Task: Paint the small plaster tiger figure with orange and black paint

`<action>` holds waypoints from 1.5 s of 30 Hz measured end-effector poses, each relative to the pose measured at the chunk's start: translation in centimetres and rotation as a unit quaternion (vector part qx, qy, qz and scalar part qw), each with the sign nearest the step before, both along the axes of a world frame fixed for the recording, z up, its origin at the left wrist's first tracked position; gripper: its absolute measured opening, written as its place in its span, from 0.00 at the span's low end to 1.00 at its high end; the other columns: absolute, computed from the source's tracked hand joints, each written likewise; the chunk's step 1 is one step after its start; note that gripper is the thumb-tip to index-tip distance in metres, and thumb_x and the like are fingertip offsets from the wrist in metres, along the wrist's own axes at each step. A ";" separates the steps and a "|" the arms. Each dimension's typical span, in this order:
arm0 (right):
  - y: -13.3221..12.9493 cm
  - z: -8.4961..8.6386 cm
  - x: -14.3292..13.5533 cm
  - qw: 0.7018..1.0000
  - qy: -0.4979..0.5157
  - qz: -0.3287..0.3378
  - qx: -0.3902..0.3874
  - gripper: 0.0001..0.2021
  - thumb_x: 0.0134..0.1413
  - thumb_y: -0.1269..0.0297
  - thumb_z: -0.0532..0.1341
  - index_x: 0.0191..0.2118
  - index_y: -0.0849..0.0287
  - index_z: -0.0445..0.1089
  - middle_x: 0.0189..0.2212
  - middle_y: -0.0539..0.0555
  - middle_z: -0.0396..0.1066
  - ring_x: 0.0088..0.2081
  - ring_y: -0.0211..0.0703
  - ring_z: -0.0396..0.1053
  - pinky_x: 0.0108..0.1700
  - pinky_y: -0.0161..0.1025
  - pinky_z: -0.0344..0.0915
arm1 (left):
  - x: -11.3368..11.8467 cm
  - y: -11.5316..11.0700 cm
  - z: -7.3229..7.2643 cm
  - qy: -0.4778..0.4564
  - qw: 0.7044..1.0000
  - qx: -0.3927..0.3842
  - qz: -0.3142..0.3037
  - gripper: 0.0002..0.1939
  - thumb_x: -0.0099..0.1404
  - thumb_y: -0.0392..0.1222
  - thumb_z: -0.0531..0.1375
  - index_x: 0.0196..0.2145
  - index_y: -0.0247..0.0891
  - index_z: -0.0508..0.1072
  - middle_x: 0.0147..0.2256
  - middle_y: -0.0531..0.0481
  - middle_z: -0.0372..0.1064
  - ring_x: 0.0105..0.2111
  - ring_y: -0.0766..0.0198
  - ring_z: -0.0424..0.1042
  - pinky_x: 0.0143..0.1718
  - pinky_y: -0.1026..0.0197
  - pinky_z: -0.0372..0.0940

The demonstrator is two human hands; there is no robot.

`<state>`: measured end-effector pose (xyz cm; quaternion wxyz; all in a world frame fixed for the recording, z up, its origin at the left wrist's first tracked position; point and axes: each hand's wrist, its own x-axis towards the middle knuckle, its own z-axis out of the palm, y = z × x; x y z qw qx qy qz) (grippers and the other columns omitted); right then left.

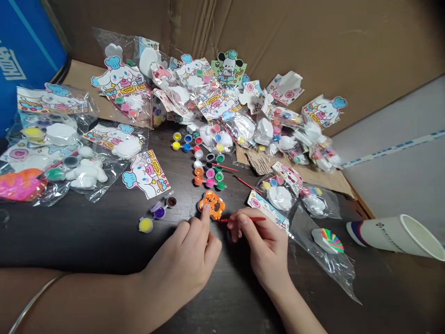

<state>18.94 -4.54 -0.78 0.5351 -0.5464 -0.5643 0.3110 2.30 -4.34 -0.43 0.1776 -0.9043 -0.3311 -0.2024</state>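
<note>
The orange animal-shaped figurine (218,204) with dark face markings lies on the dark table in the middle. My left hand (189,255) rests its stretched index fingertip on the figurine from the near side; its other fingers are partly bent and grip nothing. A thin red paintbrush (257,219) is pinched between the thumb and fingers of my right hand (266,246). Its bristle tip points left at the figurine's lower right edge; whether it touches I cannot tell. Just beyond the figurine stand strips of small open paint pots (210,173) in several colours.
A short paint strip (159,212) lies left, near a printed card (148,176). Another paintbrush (247,184) lies beyond my right hand. Bagged white figurines (243,127) pile up against cardboard. At right are a rainbow-striped piece (330,240) on plastic and a tipped paper cup (389,236).
</note>
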 end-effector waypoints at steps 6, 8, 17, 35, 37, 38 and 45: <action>0.1 0.0 0.0 0.998 -0.042 -0.033 0.031 0.09 0.59 0.67 0.58 0.28 0.58 0.71 0.20 0.48 0.70 0.18 0.31 0.64 0.21 0.29 0.62 | -0.1 -0.1 0.1 0.009 1.000 -0.002 -0.003 0.12 0.62 0.25 0.48 0.30 0.33 0.69 0.45 0.31 0.74 0.27 0.59 0.64 0.30 0.57 0.50; 0.1 0.0 0.0 0.997 -0.064 -0.017 0.032 0.09 0.59 0.67 0.57 0.28 0.59 0.71 0.20 0.48 0.69 0.18 0.32 0.64 0.21 0.30 0.62 | -0.1 -0.1 0.1 0.016 1.000 -0.007 -0.004 0.11 0.62 0.26 0.49 0.30 0.33 0.68 0.46 0.30 0.74 0.27 0.59 0.64 0.30 0.57 0.50; -0.1 -0.1 0.2 0.993 -0.100 -0.045 0.044 0.08 0.59 0.69 0.57 0.29 0.58 0.70 0.21 0.48 0.69 0.19 0.33 0.64 0.22 0.31 0.63 | -0.1 -0.1 0.3 0.018 1.000 -0.014 0.005 0.11 0.62 0.26 0.49 0.30 0.34 0.69 0.46 0.32 0.74 0.27 0.60 0.64 0.30 0.57 0.51; 4.0 2.8 -0.1 0.984 -0.150 -0.011 0.093 0.09 0.60 0.66 0.56 0.29 0.57 0.68 0.21 0.48 0.68 0.20 0.33 0.63 0.22 0.31 0.61 | -0.3 -0.3 0.2 0.014 0.999 -0.040 0.007 0.04 0.62 0.31 0.55 0.31 0.34 0.69 0.44 0.36 0.75 0.31 0.58 0.62 0.31 0.56 0.48; 6.0 3.6 -0.9 0.985 -0.162 0.034 0.057 0.09 0.58 0.64 0.57 0.28 0.58 0.68 0.18 0.47 0.66 0.19 0.34 0.62 0.22 0.32 0.60 | -0.3 -0.3 0.2 0.017 0.999 -0.039 0.007 0.05 0.62 0.31 0.54 0.32 0.34 0.70 0.44 0.36 0.75 0.31 0.58 0.63 0.31 0.56 0.48; 7.0 3.8 -1.3 0.982 -0.177 0.053 0.040 0.09 0.58 0.63 0.57 0.27 0.58 0.68 0.18 0.47 0.66 0.19 0.33 0.61 0.22 0.32 0.58 | -0.3 -0.3 0.2 0.017 0.999 -0.038 0.006 0.05 0.62 0.31 0.54 0.33 0.34 0.70 0.44 0.36 0.75 0.31 0.58 0.63 0.31 0.56 0.48; 9.7 4.6 -2.6 0.950 -0.253 0.180 -0.039 0.10 0.57 0.68 0.56 0.24 0.59 0.67 0.18 0.48 0.71 0.20 0.34 0.64 0.26 0.33 0.60 | -0.2 -0.4 0.1 0.013 0.999 -0.033 0.008 0.08 0.60 0.28 0.52 0.32 0.34 0.69 0.43 0.36 0.75 0.29 0.59 0.63 0.30 0.56 0.49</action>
